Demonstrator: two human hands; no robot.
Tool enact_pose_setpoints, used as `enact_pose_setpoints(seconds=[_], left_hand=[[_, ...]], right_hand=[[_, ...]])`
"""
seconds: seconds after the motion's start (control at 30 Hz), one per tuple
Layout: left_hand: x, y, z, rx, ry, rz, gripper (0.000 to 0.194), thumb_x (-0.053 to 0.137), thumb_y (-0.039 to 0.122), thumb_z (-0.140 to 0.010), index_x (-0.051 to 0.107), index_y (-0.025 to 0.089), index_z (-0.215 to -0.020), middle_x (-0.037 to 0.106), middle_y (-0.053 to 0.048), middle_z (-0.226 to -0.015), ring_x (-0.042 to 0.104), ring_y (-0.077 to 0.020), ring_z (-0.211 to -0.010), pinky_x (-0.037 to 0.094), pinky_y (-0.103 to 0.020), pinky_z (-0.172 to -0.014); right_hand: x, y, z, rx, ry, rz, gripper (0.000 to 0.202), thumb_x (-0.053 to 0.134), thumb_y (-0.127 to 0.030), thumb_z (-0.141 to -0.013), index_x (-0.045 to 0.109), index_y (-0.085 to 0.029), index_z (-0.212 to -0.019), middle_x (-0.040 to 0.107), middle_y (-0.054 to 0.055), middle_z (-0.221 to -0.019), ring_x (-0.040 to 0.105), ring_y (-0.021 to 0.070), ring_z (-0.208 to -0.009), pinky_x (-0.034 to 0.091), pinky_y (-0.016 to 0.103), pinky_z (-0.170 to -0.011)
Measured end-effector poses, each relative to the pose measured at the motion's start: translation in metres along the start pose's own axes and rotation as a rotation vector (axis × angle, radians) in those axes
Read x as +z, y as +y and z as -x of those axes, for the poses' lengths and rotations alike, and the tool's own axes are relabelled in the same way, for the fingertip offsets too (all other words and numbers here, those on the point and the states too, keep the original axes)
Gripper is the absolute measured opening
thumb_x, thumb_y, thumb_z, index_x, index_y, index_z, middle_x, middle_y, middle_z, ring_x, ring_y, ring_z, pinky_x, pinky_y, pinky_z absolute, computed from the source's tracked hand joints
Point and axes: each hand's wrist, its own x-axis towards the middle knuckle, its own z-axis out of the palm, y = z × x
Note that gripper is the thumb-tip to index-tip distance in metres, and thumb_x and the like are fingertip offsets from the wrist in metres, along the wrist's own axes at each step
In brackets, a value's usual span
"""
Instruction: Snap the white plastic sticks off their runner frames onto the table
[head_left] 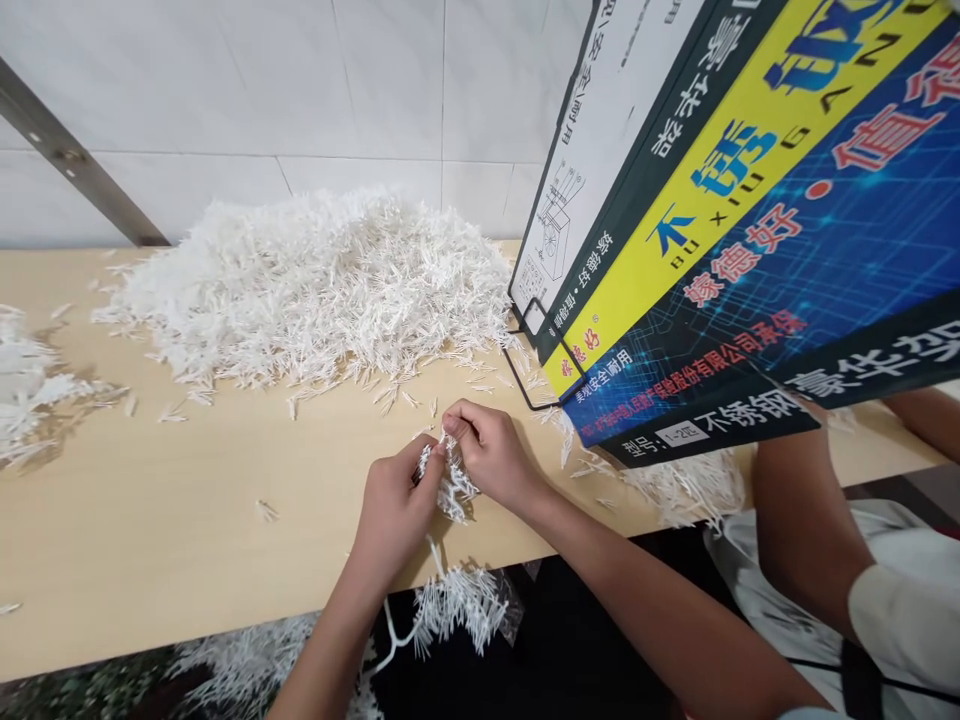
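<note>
My left hand and my right hand meet near the middle of the wooden table. Fingers and thumbs of both are pinched together on a white plastic sprig piece, whose frilly part hangs between them. What each fingertip grips exactly is too small to tell. Below, past the table's front edge, a white branch with a bushy tuft hangs down. Behind my hands lies a large heap of small white sprigs.
A large printed cardboard box stands at the right, with a black wire frame at its corner. Another person's arm reaches in behind it, by more sprigs. A smaller heap lies far left.
</note>
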Motion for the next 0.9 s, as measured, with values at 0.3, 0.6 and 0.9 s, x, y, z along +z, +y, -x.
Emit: enact_pose_setpoints(seconds=[0.3, 0.6, 0.9], left_hand=[[-0.002, -0.011, 0.004, -0.049, 0.051, 0.109, 0.043, 0.051, 0.050, -0.098, 0.046, 0.021, -0.067, 0.042, 0.005, -0.057, 0.042, -0.0116, -0.057, 0.030, -0.023, -0.057], [-0.002, -0.006, 0.002, -0.082, 0.081, 0.124, 0.042, 0.051, 0.056, -0.099, 0.054, 0.021, -0.077, 0.054, 0.004, -0.064, 0.047, -0.0130, -0.060, 0.034, -0.023, -0.058], [-0.001, -0.006, 0.003, -0.028, 0.057, 0.101, 0.041, 0.053, 0.053, -0.098, 0.054, 0.020, -0.074, 0.047, 0.005, -0.061, 0.041, -0.0112, -0.058, 0.029, -0.024, -0.056]], right_hand=[[0.004, 0.029, -0.009, 0.122, 0.252, -0.363, 0.035, 0.051, -0.050, -0.100, 0.055, -0.022, -0.080, 0.051, 0.000, -0.071, 0.045, 0.0136, -0.057, 0.039, 0.025, -0.054], [-0.004, 0.006, -0.003, -0.054, 0.003, -0.233, 0.024, 0.061, -0.033, -0.100, 0.073, -0.025, -0.119, 0.070, 0.007, -0.126, 0.066, 0.0210, -0.111, 0.053, 0.030, -0.087], [0.004, 0.016, -0.001, 0.126, 0.048, -0.210, 0.023, 0.073, -0.038, -0.086, 0.076, -0.019, -0.073, 0.072, 0.003, -0.069, 0.062, 0.0180, -0.065, 0.045, 0.028, -0.061]])
